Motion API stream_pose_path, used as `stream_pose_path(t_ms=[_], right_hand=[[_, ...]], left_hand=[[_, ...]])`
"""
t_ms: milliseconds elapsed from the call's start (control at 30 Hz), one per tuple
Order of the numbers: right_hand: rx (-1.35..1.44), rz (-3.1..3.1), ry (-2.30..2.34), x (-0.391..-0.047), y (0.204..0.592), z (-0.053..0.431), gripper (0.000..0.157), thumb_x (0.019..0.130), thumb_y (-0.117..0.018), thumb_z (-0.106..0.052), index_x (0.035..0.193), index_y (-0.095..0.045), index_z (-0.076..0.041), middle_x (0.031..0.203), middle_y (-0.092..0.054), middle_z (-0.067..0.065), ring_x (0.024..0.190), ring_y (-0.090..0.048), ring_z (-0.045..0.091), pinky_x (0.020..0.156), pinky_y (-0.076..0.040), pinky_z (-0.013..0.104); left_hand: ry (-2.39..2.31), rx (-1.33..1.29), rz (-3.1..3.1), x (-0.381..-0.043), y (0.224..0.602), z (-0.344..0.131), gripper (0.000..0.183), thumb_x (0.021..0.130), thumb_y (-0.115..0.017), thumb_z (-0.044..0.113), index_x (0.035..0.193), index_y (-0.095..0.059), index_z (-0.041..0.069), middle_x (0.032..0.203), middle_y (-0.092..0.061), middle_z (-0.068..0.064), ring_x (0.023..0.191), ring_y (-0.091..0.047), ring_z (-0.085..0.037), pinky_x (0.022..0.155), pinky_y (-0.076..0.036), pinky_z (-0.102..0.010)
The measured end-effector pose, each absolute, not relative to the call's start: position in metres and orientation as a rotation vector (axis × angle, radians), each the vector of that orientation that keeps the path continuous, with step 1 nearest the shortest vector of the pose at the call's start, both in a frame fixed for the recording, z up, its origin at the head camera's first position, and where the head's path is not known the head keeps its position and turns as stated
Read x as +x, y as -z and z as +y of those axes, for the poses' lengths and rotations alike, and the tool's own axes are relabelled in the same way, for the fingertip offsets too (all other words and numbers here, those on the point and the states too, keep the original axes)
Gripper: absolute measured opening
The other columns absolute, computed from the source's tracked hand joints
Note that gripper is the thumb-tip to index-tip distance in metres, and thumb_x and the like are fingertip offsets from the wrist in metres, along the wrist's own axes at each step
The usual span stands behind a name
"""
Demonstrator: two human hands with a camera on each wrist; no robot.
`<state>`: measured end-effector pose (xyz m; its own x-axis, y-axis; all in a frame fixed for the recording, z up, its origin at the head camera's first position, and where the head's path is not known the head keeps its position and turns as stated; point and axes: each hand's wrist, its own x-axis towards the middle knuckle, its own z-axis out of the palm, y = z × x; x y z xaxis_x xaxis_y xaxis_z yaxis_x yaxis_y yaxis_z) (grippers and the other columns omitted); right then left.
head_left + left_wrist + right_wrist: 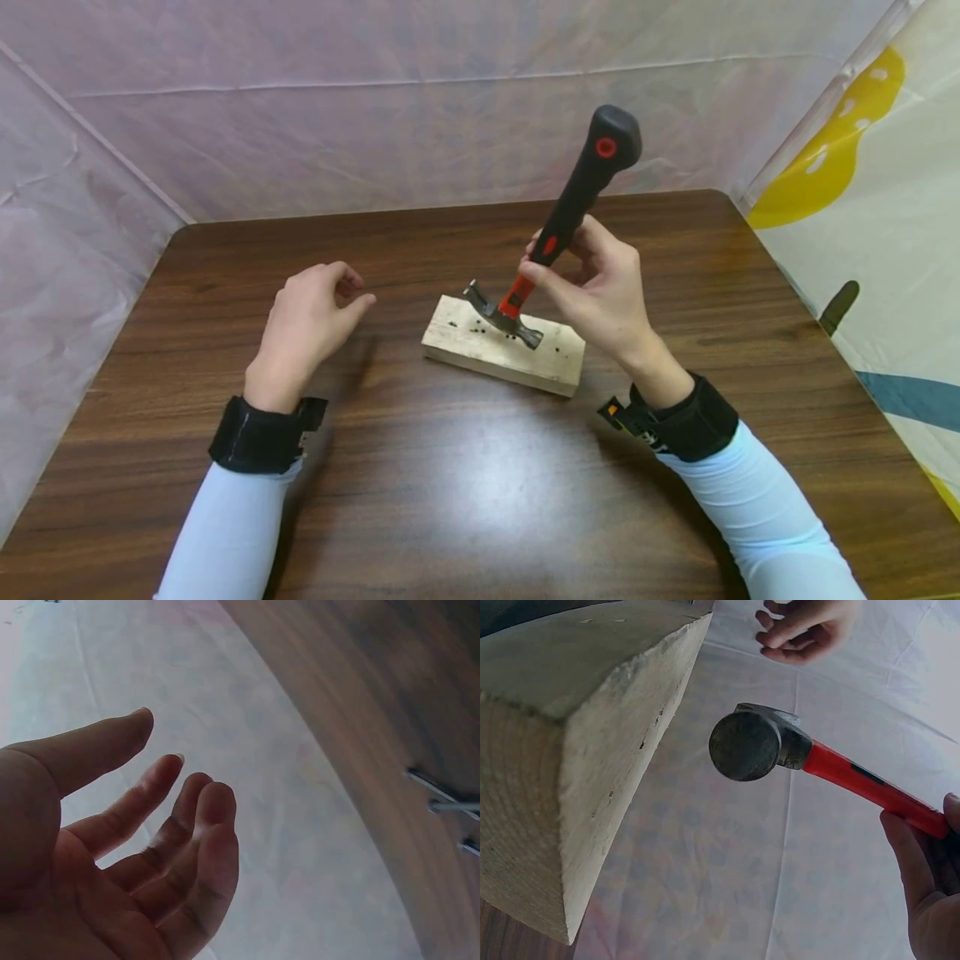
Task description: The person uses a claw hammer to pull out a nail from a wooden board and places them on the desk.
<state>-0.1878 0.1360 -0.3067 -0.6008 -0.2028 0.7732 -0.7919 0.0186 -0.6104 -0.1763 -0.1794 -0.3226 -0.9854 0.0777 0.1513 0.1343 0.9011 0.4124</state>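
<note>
My right hand [603, 287] grips a claw hammer [573, 196] with a black and red handle, thumb and fingers meeting where the black grip turns red. The handle's butt points up and away, and the steel head hangs low over a pale wooden block [491, 352]. A gap between that head and the block shows in the right wrist view, where the round striking face [744, 746] is seen end-on. Small dark holes dot the block's top. Off to the left, my left hand [309, 321] hovers over the table, fingers loosely curved, holding nothing.
Several dark nails [450, 802] lie on the brown wooden table [480, 500], cut off by the left wrist view's edge. Pale sheeting [375, 142] rises behind the table's far edge. A patterned sheet [900, 275] hangs along the right side.
</note>
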Motion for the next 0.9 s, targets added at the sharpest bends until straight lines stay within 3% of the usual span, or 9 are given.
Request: stream_pose_path(t_ms=[900], right_hand=[[0.967, -1.894, -1.483, -0.176, 0.306, 0.128, 0.036, 0.07, -0.084, 0.011, 0.098, -0.062, 0.006, 0.086, -0.066, 0.001, 0.075, -0.067, 0.01, 0.055, -0.054, 0.029]], left_hand=[[0.722, -0.477, -2.741, -0.155, 0.307, -0.141, 0.017, 0.092, -0.072, 0.025, 0.101, -0.069, 0.01, 0.093, -0.062, -0.001, 0.079, -0.061, -0.018, 0.069, -0.046, -0.031]])
